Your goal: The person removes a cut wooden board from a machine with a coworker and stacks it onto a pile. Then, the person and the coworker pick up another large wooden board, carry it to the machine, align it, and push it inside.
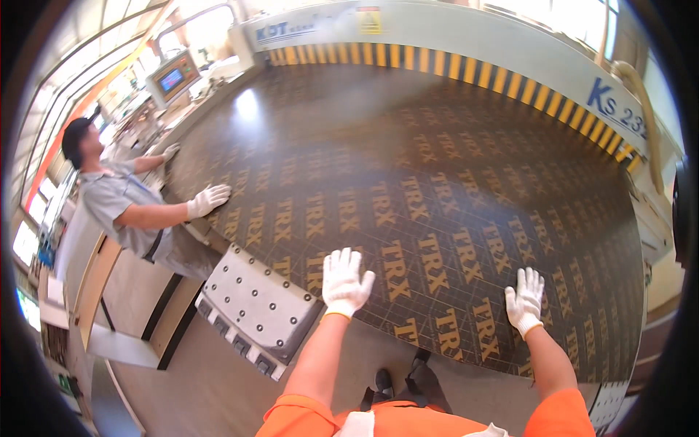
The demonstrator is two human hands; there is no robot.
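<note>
A large dark brown film-faced panel (378,164) with rows of gold printed lettering lies flat before me. My left hand (346,282), in a white knit glove, rests palm down near its front edge, with the fingers stretched forward. Farther right, my right hand (526,301), gloved the same way, also lies flat on the panel with its fingers extended. Neither hand grasps anything. Just left of my left hand is a grey support table (255,300) dotted with round black-centred studs; the panel's edge reaches its far side.
A co-worker (120,193) stands at the left, with one gloved hand (209,200) on the panel. The machine beam (466,33) spans the back above a yellow-and-black striped guard (437,64). A control screen (173,79) stands back left; a hose (644,109) hangs at right.
</note>
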